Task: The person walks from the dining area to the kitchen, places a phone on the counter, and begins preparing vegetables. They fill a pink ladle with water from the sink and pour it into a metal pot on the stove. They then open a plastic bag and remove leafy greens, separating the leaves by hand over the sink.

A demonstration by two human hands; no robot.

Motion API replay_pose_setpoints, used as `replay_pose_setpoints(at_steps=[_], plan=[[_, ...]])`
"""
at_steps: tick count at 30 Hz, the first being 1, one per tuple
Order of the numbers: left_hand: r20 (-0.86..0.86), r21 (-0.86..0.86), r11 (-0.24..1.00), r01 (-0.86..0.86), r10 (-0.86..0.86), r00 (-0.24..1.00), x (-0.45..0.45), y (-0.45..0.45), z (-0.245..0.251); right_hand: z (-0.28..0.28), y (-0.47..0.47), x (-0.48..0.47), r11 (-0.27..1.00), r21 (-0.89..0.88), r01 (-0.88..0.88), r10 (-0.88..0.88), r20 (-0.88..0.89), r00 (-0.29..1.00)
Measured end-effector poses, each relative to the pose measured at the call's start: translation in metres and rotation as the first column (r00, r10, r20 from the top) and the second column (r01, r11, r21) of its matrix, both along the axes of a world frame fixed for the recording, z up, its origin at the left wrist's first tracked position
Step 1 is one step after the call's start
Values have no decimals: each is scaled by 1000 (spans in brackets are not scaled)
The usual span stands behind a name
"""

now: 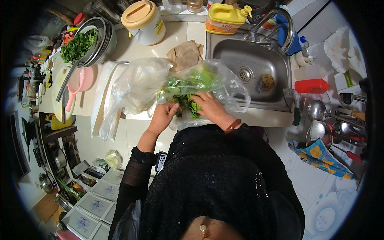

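A clear plastic bag [222, 85] lies at the counter's front edge beside the sink, with leafy green vegetables [195, 108] inside and at its near opening. My left hand [166, 113] is at the left of the opening, fingers curled and thumb pressed against the leaves. From the other side, my right hand [212, 108] grips the greens, its fingertips partly hidden by leaves and plastic. The upper leaves look blurred through the film. Just left of them sits a second, cloudy plastic bag [144, 81]; its contents are unclear.
A steel sink [228, 57] with a scrubber [267, 82] is at the right. Behind the bags lie a beige cloth [186, 55] and a lidded bucket [150, 33]. Stacked bowls and pans [103, 45] holding greens stand left. Ladles [318, 109] crowd the far right.
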State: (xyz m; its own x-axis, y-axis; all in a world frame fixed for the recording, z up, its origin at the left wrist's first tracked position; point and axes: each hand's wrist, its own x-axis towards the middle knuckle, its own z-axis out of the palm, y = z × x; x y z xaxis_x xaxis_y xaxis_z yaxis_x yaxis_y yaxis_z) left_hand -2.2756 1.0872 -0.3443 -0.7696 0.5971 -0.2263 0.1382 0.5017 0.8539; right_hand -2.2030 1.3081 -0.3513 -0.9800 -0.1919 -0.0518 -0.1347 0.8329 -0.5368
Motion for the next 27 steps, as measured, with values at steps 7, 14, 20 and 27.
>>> replay_pose_setpoints(at_steps=[7,14,20,27], plan=[[344,68,951,-303,263,901,-13,-15,-18,-30,27,15,912,-212,350,-225,454,862],[323,148,978,-146,92,942,-7,0,-21,-31,42,33,575,-683,450,-365,278,888],[371,295,954,-42,-74,926,0,33,-7,-17,46,31,295,-851,434,-511,243,825],[161,440,895,78,-164,973,0,70,27,-2,51,31,-29,-889,457,-419,426,802]])
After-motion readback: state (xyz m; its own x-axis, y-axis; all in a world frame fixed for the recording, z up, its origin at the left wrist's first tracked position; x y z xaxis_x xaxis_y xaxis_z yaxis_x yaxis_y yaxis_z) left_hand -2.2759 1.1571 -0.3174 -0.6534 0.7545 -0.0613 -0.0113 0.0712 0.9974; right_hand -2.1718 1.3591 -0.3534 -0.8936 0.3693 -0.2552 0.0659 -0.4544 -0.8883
